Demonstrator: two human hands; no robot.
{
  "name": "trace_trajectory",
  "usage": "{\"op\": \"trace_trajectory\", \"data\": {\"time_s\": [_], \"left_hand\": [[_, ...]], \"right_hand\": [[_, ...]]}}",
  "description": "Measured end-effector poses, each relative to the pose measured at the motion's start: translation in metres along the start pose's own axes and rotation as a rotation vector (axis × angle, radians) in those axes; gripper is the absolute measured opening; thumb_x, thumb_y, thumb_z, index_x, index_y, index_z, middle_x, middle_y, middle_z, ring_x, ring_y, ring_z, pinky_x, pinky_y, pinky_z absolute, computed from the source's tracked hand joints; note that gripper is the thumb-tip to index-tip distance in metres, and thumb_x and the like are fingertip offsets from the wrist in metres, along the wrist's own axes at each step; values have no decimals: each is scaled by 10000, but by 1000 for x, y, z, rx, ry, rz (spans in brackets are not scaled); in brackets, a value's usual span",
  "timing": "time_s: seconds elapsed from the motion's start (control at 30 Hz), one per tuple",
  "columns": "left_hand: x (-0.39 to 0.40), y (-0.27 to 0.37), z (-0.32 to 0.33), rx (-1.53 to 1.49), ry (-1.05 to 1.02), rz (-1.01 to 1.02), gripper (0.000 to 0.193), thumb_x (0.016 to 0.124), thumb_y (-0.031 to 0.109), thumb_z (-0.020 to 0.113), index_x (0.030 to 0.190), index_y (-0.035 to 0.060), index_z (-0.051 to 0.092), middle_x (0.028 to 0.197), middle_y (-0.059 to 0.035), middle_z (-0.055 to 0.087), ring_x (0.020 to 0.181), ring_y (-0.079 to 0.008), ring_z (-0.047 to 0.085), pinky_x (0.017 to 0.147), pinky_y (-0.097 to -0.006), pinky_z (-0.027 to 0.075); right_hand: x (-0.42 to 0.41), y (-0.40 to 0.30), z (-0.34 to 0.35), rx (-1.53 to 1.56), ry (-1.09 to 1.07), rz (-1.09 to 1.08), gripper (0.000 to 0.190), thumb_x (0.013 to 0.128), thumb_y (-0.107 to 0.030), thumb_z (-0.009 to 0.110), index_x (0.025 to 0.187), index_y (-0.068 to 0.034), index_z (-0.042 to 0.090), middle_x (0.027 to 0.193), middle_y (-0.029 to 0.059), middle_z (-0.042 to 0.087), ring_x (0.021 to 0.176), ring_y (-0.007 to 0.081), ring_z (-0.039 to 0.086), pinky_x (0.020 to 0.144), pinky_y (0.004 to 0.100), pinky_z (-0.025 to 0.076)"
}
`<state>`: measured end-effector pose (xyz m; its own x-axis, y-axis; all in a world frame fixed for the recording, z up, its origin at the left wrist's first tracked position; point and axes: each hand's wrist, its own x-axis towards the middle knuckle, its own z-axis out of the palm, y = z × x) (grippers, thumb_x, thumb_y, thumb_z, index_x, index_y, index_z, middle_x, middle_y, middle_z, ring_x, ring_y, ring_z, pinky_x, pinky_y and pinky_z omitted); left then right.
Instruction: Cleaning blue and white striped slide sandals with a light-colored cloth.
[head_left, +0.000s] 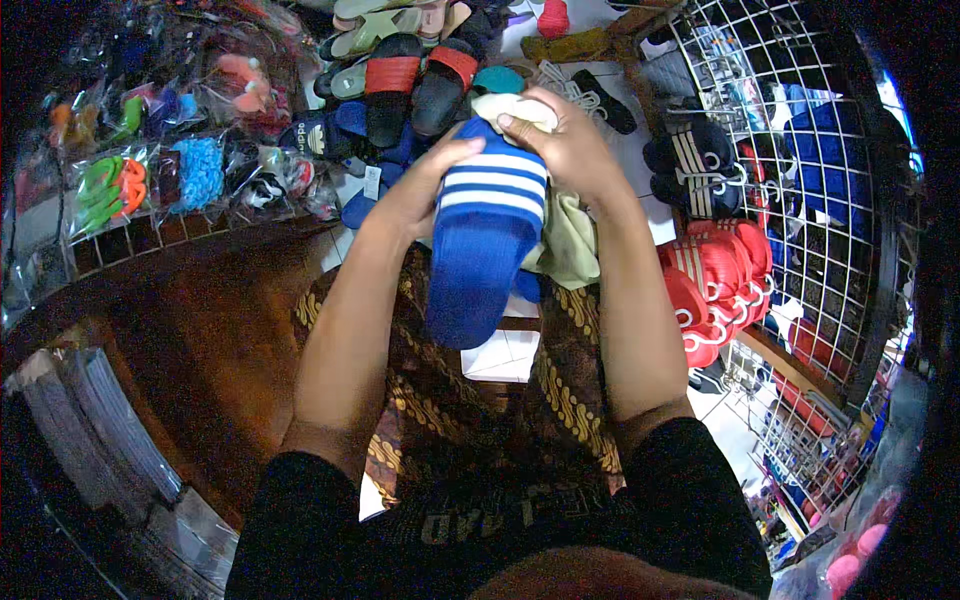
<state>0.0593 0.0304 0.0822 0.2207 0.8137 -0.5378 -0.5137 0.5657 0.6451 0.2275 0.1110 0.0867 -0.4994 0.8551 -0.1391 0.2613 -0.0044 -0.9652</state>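
A blue slide sandal (484, 247) with white stripes across its strap is held up in front of me, its rounded sole end pointing towards my lap. My left hand (439, 176) grips its left side, the thumb on the upper edge of the strap. At the far end, my right hand (562, 142) presses a pale yellow cloth (574, 244) against the sandal; the cloth hangs down below that hand on the right. Just beyond my hands lie black slide sandals (393, 86) with red straps. Other blue footwear is partly hidden behind the held sandal.
Red striped sandals (705, 277) on white hangers and dark striped sandals (694, 169) are at the right, beside a white wire grid rack (825, 225). Bagged small goods (199, 172) lie at the left, above a brown wooden surface (217, 315). More sandals (367, 34) lie at the top.
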Motion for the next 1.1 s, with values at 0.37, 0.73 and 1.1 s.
{"op": "trace_trajectory", "data": {"time_s": [0.37, 0.73, 1.1], "left_hand": [[18, -9, 3, -247, -50, -73, 348, 873, 224, 509, 1180, 66, 548, 1005, -81, 649, 863, -165, 655, 787, -331, 544], [19, -8, 1, 73, 4, 109, 302, 824, 151, 489, 1086, 41, 592, 872, -39, 631, 747, -123, 613, 692, -258, 496], [42, -30, -3, 603, 285, 438, 360, 863, 217, 488, 1102, -38, 573, 1029, -179, 639, 949, -273, 611, 854, -352, 450]], "right_hand": [[-3, -6, -2, 122, 132, 91, 448, 785, -402, 691, 1007, -15, 654, 941, 125, 677, 860, 224, 638, 775, 331, 486], [1, 10, 12, 113, 364, 140, 349, 812, -250, 715, 1021, 18, 638, 878, 58, 660, 733, 119, 583, 672, 271, 471], [6, 19, 6, -435, 290, -522, 417, 891, -401, 577, 1093, -38, 610, 984, 133, 636, 914, 224, 598, 829, 321, 451]]}}
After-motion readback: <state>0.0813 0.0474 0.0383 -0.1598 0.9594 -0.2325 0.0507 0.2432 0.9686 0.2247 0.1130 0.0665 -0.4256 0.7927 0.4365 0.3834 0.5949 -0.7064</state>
